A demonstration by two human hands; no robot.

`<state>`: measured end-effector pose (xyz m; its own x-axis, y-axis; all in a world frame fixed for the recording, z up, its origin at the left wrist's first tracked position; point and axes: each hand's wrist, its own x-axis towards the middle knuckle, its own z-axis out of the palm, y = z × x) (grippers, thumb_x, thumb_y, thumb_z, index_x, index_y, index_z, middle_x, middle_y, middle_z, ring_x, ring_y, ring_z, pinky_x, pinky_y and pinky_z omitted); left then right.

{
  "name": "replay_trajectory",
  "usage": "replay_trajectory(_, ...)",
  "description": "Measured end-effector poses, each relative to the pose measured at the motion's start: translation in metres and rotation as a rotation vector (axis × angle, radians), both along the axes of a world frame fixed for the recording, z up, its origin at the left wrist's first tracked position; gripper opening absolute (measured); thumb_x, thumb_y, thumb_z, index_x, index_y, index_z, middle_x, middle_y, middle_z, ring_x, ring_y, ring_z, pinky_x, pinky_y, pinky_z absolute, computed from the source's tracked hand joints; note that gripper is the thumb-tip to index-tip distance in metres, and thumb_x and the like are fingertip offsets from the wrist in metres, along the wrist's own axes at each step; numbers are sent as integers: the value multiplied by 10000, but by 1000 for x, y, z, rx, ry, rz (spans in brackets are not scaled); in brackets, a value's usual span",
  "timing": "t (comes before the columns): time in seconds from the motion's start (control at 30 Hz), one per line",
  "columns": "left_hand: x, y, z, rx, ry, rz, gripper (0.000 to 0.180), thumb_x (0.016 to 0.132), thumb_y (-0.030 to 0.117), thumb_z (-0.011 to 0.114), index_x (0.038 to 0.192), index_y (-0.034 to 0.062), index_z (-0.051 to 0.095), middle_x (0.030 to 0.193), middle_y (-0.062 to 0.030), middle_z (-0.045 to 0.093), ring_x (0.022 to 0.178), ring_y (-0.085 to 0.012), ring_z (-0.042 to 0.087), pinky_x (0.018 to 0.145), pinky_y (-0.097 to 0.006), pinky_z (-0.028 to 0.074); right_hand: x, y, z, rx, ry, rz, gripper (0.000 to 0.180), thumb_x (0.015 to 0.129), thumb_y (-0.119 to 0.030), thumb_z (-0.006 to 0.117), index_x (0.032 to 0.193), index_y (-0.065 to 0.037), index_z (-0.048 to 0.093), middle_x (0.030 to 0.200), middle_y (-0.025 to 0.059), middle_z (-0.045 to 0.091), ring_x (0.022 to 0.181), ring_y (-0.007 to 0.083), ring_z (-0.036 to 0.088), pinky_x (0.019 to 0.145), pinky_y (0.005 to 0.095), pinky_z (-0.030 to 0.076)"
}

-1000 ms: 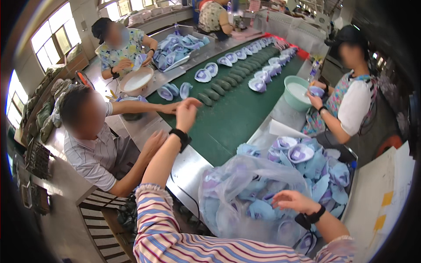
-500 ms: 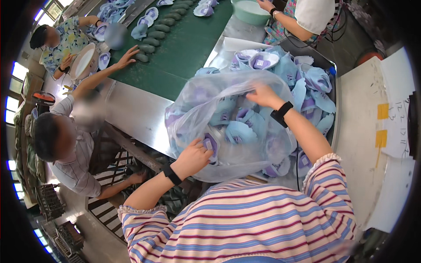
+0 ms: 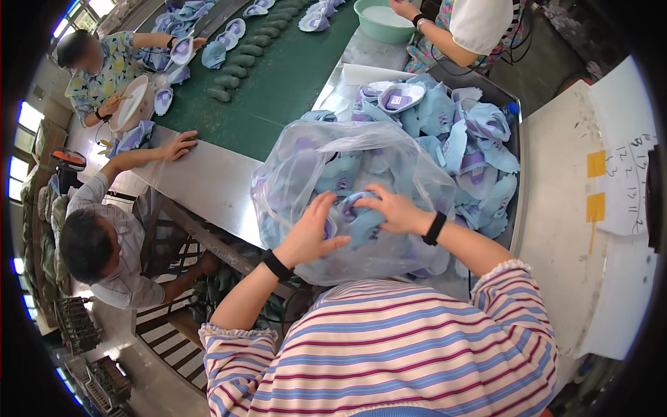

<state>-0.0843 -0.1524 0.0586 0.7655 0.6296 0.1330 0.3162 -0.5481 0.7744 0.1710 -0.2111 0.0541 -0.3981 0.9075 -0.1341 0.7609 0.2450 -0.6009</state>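
Observation:
A large clear plastic bag (image 3: 285, 163) stands wide open in front of me, with several blue and purple shoe uppers (image 3: 340, 172) inside. Over its near part, my right hand (image 3: 397, 210) curls its fingers on the edge of a light blue shoe upper (image 3: 365, 224). Beside that upper is my left hand (image 3: 309, 233), fingers stretched and thumb held apart. A purple-lined upper lies at its fingertips; I see no grip on it. The lower parts of the uppers in the bag are partly hidden by hands and plastic.
Behind and right of the bag, more uppers (image 3: 476, 167) fill a metal tray (image 3: 517, 201). A green conveyor belt (image 3: 271, 90) carries dark shoe lasts (image 3: 240, 61). Co-workers sit at left and far right, one beside a green basin (image 3: 381, 17). A pale board (image 3: 556, 229) stands right.
My right hand has come down and nearer, from the bag's far side onto a light blue upper. My left hand has shifted slightly up and spread. A co-worker's hand at left drew back from the lasts.

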Motion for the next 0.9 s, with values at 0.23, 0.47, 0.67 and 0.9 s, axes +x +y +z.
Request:
replay_trajectory(0.23,24,15,5,-1183,-520,162,545,868,283,654,1303,55,417,1196,-108,542,1076,-163,538,856,-296,475,-23,-4,66,696,180,-69,636,639,-93,730,1227,-125,491,1340,136,426,1166,356,465,896,417,443)
replay_trajectory(0.47,36,0,17,-1620,-955,297,655,908,520,474,1355,53,369,1324,-131,483,1161,-284,517,992,-456,413,-20,-18,28,-404,951,-551,589,748,-160,769,1254,-64,483,1150,100,572,1013,177,560,865,311,451)
replay_trajectory(0.67,31,-1,24,-1437,-918,202,611,907,430,491,1373,56,364,1356,-105,460,1244,-262,438,1046,-425,336,-19,-13,26,-397,1487,-638,423,785,-82,717,1157,-57,517,1053,42,601,932,141,588,852,300,469)
replay_trajectory(0.9,5,20,10,-1307,-608,-122,724,810,343,660,1370,8,344,1314,-86,485,1215,-213,451,1020,-370,351,-11,5,21,-711,1745,-504,329,794,-101,699,1072,-53,530,1002,33,607,908,138,598,805,299,490)
